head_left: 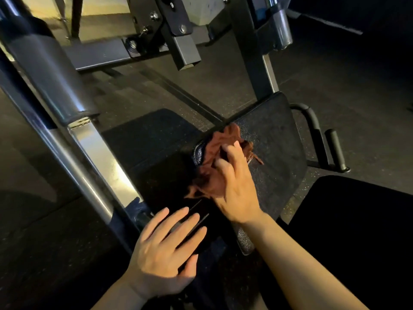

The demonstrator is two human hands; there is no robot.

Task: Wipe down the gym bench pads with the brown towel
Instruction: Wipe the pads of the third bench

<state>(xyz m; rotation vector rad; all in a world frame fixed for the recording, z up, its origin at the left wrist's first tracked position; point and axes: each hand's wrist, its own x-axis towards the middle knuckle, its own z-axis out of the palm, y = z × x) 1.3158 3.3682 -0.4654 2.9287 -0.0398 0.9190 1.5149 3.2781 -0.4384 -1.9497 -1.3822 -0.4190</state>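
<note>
- Dim gym setting; dark speckled rubber floor under a weight machine, lit from the upper left.
- Black textured bench pad runs from centre toward the right; surface looks grainy with faint specks.
- Brown towel lies bunched on the left edge of that pad, partly draped over the edge; a frayed corner sticks out to the right.
- Right hand rests palm-down on the towel, fingers slightly spread and curled into the cloth, pressing it against the pad.
- Left hand hovers low beside the nearer dark part of the bench, fingers straight and spread, holding nothing; whether it touches the surface, cannot tell.
- Silver metal frame post slants from upper left down to just beside the left hand.
- Black curved handle and a short grip bar stand right of the pad.
- Second dark pad at lower right, detail lost in shadow.
- Machine bracket above carries a numeral 9.
</note>
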